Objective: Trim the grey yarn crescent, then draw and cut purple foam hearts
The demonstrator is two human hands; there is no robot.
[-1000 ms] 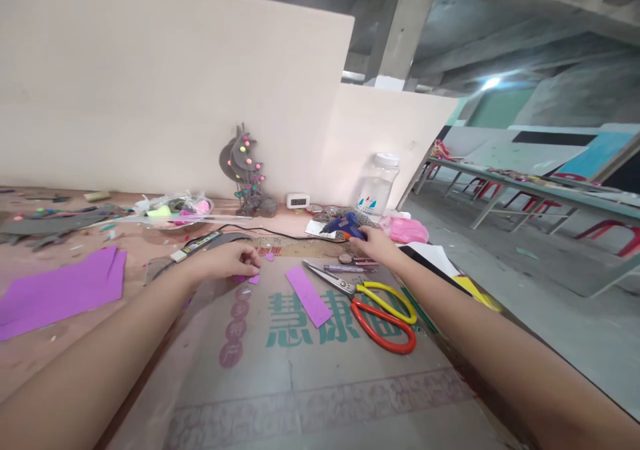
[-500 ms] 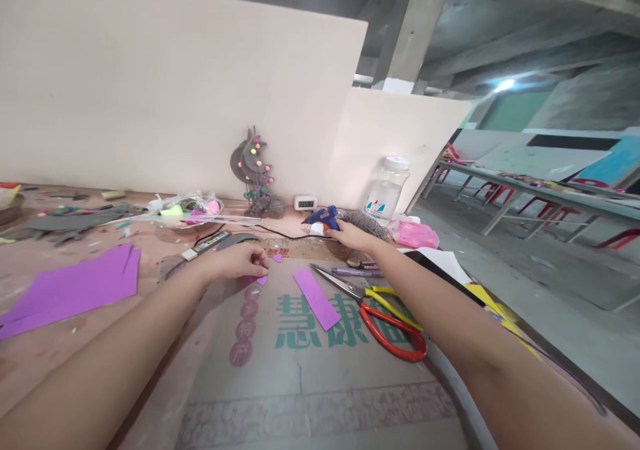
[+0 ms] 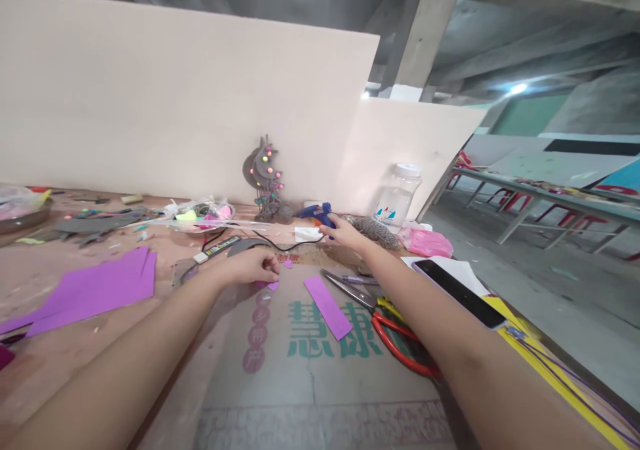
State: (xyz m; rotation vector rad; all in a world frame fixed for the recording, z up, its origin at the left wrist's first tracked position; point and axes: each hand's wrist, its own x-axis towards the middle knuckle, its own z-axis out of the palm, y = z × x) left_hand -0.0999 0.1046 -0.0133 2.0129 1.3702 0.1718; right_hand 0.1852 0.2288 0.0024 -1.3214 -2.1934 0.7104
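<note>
My left hand [image 3: 256, 265] has its fingers curled low over the cardboard [image 3: 280, 383], closed on a small purple felt piece [image 3: 273, 286] whose edge shows beneath the fingertips. A tiny purple scrap [image 3: 288, 264] lies just to its right. Farther back, my right hand [image 3: 346, 231] grips the handle of a blue hot glue gun [image 3: 315, 211], its nozzle pointing left. Between my arms lies a purple felt strip [image 3: 328, 308]. Scissors with red and yellow handles [image 3: 395, 340] rest beside it, partly under my right forearm.
Purple felt sheets [image 3: 100, 283] lie left. At the back stand a grey moon-shaped ornament with beads [image 3: 265, 170] and a clear plastic jar [image 3: 397, 197]. Grey yarn [image 3: 375, 231], a pink bag [image 3: 427, 241] and a phone [image 3: 460, 293] are on the right. A utility knife [image 3: 217, 250] lies behind my left hand.
My right hand has moved the glue gun a little left, so it now covers most of the white timer. My left hand stays nearly in place. The view has shifted slightly left.
</note>
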